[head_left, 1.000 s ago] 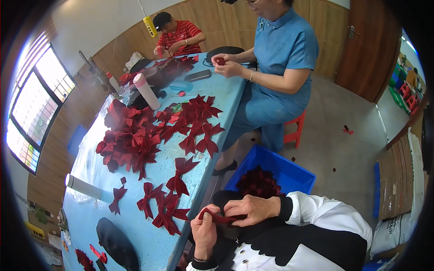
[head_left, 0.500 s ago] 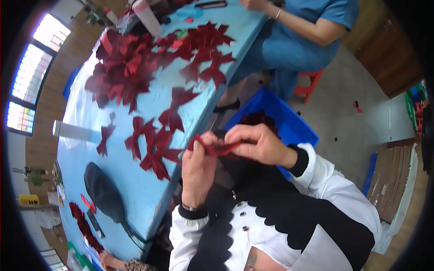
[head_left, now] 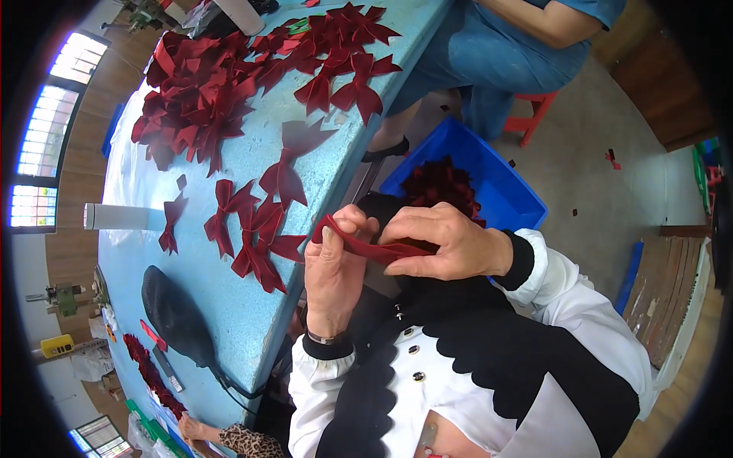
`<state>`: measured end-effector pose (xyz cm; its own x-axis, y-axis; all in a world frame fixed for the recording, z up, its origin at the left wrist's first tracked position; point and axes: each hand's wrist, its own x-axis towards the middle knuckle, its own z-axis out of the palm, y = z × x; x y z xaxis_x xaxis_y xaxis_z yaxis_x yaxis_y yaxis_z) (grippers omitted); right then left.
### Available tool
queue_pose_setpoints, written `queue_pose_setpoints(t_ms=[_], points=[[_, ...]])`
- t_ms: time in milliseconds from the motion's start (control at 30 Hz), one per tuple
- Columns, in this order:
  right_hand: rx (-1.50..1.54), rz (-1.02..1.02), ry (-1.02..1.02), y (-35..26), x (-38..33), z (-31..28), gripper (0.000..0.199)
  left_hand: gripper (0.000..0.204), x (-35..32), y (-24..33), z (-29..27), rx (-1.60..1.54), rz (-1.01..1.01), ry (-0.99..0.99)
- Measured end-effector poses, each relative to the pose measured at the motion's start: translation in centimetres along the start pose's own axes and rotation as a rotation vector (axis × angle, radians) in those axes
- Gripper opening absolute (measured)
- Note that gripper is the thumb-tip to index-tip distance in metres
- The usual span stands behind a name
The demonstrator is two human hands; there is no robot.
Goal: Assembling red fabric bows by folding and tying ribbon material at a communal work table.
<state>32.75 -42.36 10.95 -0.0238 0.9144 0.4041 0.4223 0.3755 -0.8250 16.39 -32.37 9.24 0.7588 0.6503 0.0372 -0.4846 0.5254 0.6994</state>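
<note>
A dark red velvet ribbon piece (head_left: 365,248) stretches between my two hands in front of my chest. My left hand (head_left: 336,267) pinches its left end, thumb up along the band. At its other end, the fingers and thumb of my right hand (head_left: 452,243) close round a looped part, whose inside is partly hidden. Just left of my hands, red velvet bows (head_left: 258,258) lie overlapping near the edge of the light blue table (head_left: 229,317). A single bow (head_left: 282,179) rests a little farther off.
A large heap of red bows (head_left: 202,99) covers the far table. Below the table's right side stands a blue crate (head_left: 515,187) holding dark red pieces. A black padded object (head_left: 177,317) and a white cylinder (head_left: 114,217) lie at left. A co-worker in blue (head_left: 504,57) sits ahead; another person's hand (head_left: 197,429) is at lower left.
The ribbon piece now shows more of its length and a wider loop at my right hand. My view has shifted slightly, and the seated co-worker's hand has left it.
</note>
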Motion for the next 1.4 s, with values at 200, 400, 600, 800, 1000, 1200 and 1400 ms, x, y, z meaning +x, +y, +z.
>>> queue_pose_setpoints(t_ms=[200,400,600,800,1000,1200,1400], points=[[0.239,0.031,0.077,0.7,0.2,0.7,0.013,0.024,0.0,0.2,0.1,-0.038,-0.036,-0.01],[0.35,0.161,-0.012,0.5,-0.2,0.4,0.015,0.025,-0.4,0.0,-0.6,-0.149,-0.074,-0.045],[0.304,0.152,-0.148,-0.3,-0.1,0.3,0.011,0.025,-1.0,0.3,-0.7,-0.154,-0.126,-0.134],[0.24,0.117,-0.061,-1.0,0.0,0.7,0.012,0.025,-1.6,0.4,-0.8,-0.029,-0.095,-0.142],[0.156,0.048,0.048,-1.5,0.1,0.9,0.015,0.026,-2.1,0.8,0.0,0.005,0.036,-0.06],[0.218,0.082,0.078,-2.3,0.0,1.1,0.014,0.027,-2.0,0.3,0.1,0.039,0.13,-0.052],[0.331,0.136,0.129,-2.3,-0.1,1.4,0.013,0.027,-2.1,0.2,0.5,0.017,0.136,-0.013]])
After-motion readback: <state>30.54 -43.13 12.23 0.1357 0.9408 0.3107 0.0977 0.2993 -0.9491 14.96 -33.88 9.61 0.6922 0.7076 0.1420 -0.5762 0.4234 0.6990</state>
